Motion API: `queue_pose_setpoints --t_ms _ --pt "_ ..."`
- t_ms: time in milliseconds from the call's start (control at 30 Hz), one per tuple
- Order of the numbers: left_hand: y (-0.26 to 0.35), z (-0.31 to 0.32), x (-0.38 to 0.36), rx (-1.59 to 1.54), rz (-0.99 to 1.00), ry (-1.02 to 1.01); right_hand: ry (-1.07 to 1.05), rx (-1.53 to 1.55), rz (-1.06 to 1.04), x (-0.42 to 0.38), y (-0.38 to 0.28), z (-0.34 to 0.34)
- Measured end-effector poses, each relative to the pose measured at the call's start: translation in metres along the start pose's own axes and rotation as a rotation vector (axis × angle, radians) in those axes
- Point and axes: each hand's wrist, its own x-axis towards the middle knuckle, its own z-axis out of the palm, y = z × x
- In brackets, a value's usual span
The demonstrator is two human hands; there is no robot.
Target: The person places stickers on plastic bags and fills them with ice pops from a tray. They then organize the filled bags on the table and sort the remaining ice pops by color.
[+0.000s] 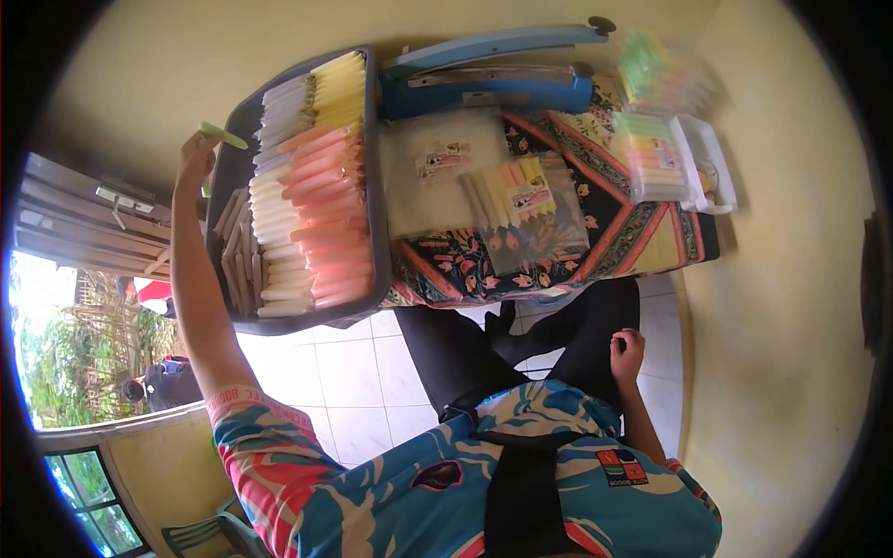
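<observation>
At the far left, my left hand (196, 156) is raised by the tray's outer edge, closed on a pale green stick (225, 136). The dark grey tray (371, 186) holds rows of similar slim pastel sticks: yellow sticks (339, 88), pink sticks (327, 177), white sticks (279, 214) and grey-looking ones. Lowered over my thigh, my right hand (628, 355) has its fingers curled in, with nothing visible in them. Closest to it on the table is a clear bag (539, 242), with a labelled pack of coloured sticks (510, 193) at it.
A blue sealer (484, 91) with its arm raised stands behind clear plastic bags (437, 177). On the right are stacked stick packs (646, 158), a blurred pile of packs (660, 70) and a white box (704, 167). A patterned cloth (437, 279) covers the table. Walls close in behind and at right.
</observation>
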Motion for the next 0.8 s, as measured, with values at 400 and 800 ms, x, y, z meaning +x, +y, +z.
queue_pose_setpoints --t_ms 400,800 --pt "0.175 0.027 -0.170 0.124 0.366 -0.042 -0.276 0.689 -0.263 0.072 -0.165 -0.068" --pt "0.224 0.304 -0.327 -0.096 0.610 -0.875 -0.404 1.071 -0.434 0.083 -0.223 -0.090"
